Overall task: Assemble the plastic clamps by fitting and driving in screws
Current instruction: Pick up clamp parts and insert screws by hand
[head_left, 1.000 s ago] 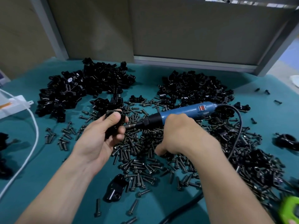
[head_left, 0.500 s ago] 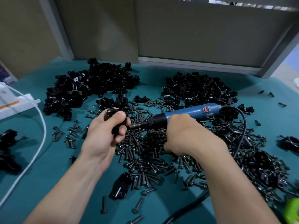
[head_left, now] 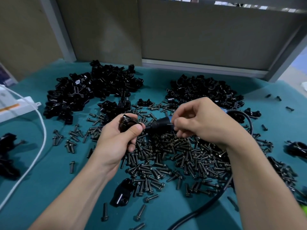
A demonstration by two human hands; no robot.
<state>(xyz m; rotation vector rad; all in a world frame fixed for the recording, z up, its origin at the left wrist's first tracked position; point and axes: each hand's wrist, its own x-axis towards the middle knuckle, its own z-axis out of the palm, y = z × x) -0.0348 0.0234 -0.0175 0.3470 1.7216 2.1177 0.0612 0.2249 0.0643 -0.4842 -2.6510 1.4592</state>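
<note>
My left hand (head_left: 118, 141) grips a black plastic clamp (head_left: 126, 123) above the teal table, thumb pressed on its side. My right hand (head_left: 202, 120) is wrapped round the electric screwdriver (head_left: 160, 125); only its black nose shows, most of the blue body hidden by my fingers. The driver's tip meets the clamp's right side. A wide heap of dark screws (head_left: 174, 156) lies under both hands. The screw being driven is hidden.
Two piles of black clamp parts sit at the back, left (head_left: 93, 90) and right (head_left: 204, 92). One assembled clamp (head_left: 122, 193) lies in front. The driver's black cable (head_left: 216, 198) curves right and forward. A white cable (head_left: 38, 141) and white box (head_left: 15, 107) are at left.
My right hand has slid forward along the driver, covering its blue body, and the tip has closed onto the clamp. The view has shifted slightly.
</note>
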